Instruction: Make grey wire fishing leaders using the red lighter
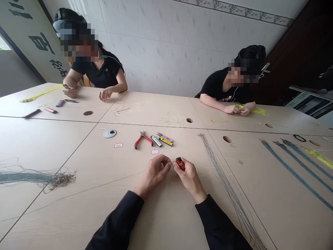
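Note:
My right hand (188,177) is closed around a red lighter (180,164) with a black top, held upright and tilted. Close beside it, my left hand (157,172) is pinched shut, its fingertips almost touching the right fingertips. A thin grey cord (109,182) runs from the left edge of the table into my left hand; its end between the fingertips is too small to make out. Just beyond my hands lie red-handled pliers (143,140), a black-and-white lighter (156,141), a yellow lighter (165,140) and small pink snips (164,136).
Blue-grey cords with metal clasps (62,180) lie at left; a grey cord bundle (221,173) and blue cord bundles (293,173) lie at right. A round lid (109,133) and paper labels (155,152) sit ahead. Two people in black shirts (97,74) work with yellow cords across the table.

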The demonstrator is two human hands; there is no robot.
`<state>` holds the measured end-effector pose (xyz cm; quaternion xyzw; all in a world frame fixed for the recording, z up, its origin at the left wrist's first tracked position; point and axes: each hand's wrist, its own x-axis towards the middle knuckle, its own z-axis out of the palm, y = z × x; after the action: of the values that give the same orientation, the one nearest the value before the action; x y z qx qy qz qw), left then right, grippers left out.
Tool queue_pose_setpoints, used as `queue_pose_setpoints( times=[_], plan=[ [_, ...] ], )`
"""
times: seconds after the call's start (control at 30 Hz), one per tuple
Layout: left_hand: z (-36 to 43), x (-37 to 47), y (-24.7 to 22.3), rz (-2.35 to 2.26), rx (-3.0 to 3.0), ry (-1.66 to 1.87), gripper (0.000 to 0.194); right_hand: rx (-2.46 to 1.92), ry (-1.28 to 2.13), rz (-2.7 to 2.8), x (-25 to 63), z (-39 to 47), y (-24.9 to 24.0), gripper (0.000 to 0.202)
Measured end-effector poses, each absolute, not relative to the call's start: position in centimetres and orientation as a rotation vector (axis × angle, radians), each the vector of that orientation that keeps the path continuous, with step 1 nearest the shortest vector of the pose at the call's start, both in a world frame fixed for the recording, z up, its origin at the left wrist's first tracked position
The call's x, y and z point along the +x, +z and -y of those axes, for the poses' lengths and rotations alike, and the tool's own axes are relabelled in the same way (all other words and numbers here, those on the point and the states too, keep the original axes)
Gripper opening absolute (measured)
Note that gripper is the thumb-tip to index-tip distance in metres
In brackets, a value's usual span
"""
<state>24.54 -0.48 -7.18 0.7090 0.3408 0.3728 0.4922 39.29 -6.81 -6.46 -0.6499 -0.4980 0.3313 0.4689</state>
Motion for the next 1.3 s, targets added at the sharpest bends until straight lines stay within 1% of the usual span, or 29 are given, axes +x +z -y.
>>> queue_pose_setpoints(
  times=[0.13,0.37,0.67,0.97,1.3],
  plan=[
    [0.28,24.55,-7.18,-0.836,1.666,0.918,0.020,-1.592,0.775,1.234,39.33,6.86,-6.15,0.031],
    [0.30,24.59,-7.05,-0.857,1.665,0.797,0.027,-1.577,0.737,1.270,39.28,7.01,-6.10,0.029],
    [0.47,24.57,-6.89,-0.827,1.619,0.781,0.024,-1.589,0.728,1.317,39.30,7.12,-6.16,0.034],
    [0.34,24.57,-7.19,-0.843,1.645,0.810,0.020,-1.566,0.771,1.282,39.22,7.13,-6.06,0.033],
    [0.10,24.67,-7.65,-0.890,1.727,0.792,0.029,-1.608,0.787,1.241,39.39,6.93,-6.30,0.034]
  ],
)
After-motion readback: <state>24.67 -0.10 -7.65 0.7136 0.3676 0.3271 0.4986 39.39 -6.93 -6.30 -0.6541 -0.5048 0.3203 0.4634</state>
